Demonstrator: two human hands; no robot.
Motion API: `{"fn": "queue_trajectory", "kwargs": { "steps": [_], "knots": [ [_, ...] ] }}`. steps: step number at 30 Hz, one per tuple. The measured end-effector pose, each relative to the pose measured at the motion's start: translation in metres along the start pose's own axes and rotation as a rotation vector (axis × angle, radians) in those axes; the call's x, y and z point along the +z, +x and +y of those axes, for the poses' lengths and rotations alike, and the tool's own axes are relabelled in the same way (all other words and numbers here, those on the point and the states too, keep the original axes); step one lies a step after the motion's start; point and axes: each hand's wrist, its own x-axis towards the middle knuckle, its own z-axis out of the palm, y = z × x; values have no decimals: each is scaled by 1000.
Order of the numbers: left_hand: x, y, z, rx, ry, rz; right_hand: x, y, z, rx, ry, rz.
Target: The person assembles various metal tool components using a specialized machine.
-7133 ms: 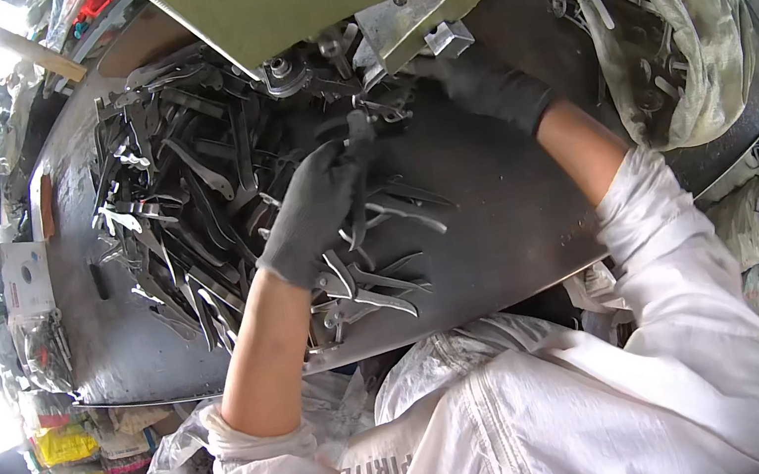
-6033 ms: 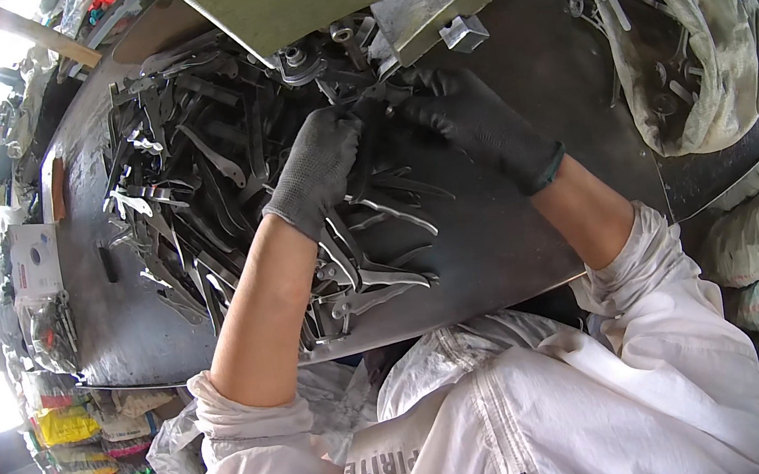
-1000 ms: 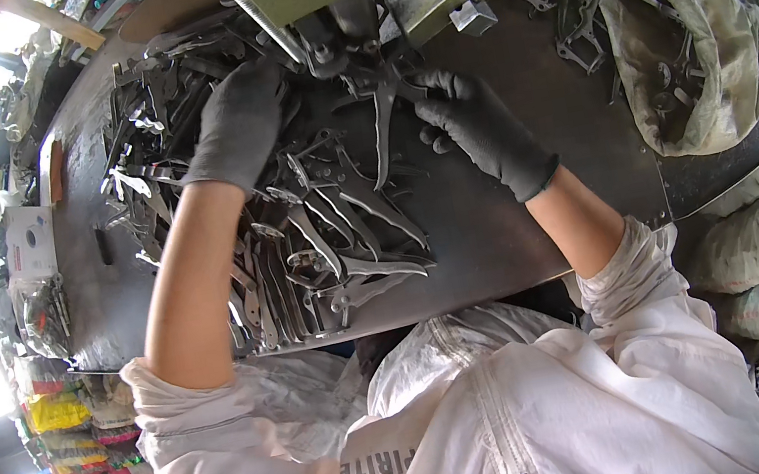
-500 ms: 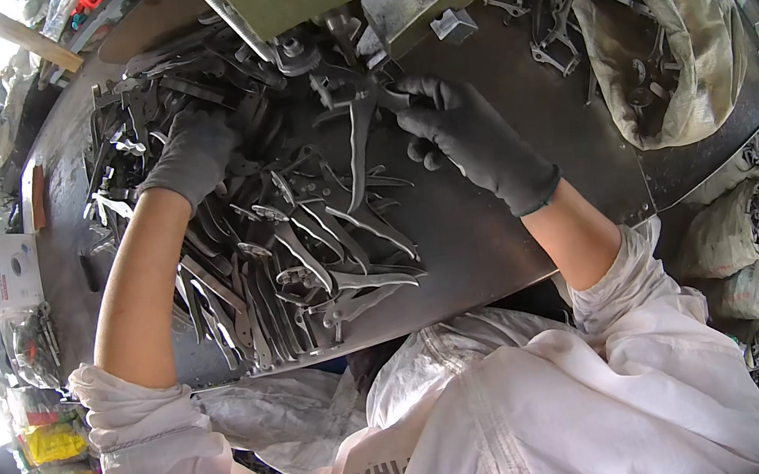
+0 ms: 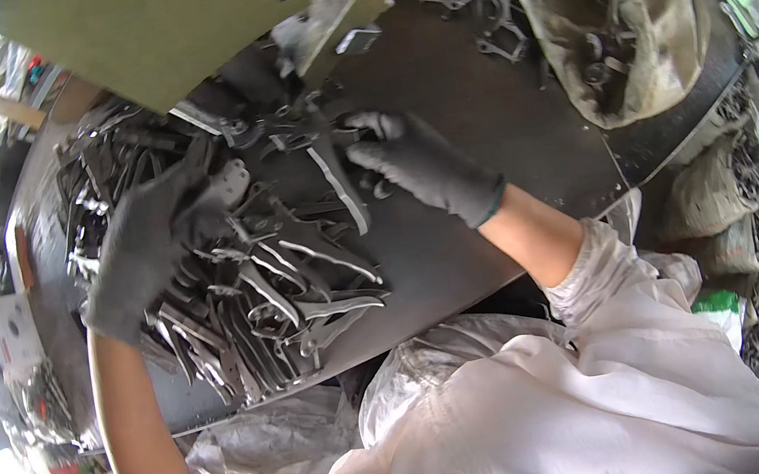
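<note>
Dark grey work gloves cover both hands. My right hand is closed, its fingertips pinching the upper end of partly assembled locking pliers below the machine head. One long handle of these pliers hangs down toward me. On the left, my left hand is over the pile, somewhat blurred, with its fingers curled. A flat grey metal plier part with holes sticks out at its fingertips. Beneath and around that hand lies a heap of plier handles and pieces, reaching the table's near edge.
A green machine overhangs the far side of the dark metal table. At the far right, an open cloth sack holds metal parts, with more plier parts beside it. Filled sacks stand beyond the table's right edge.
My left hand has drawn back from the far part of the heap toward me, a flat plier part now showing at its fingers. My right hand still grips the pliers. The whole view has shifted.
</note>
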Motion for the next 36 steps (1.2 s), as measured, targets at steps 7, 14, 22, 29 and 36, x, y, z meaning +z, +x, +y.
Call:
{"fn": "queue_trajectory", "kwargs": {
  "steps": [7,14,22,29,36],
  "knots": [
    [76,31,61,-30,-1016,-44,-34,22,20,-635,-255,-427],
    [118,31,-27,160,-65,90,-235,36,-81,-815,-2192,17],
    [93,25,34,-350,-1092,153,-111,41,-35,-432,-1199,-27],
    [104,24,14,206,-424,470,-20,34,-30,-307,-160,106],
    [114,35,1,-235,-966,176,1,19,-36,-97,-138,10]
  ]
}}
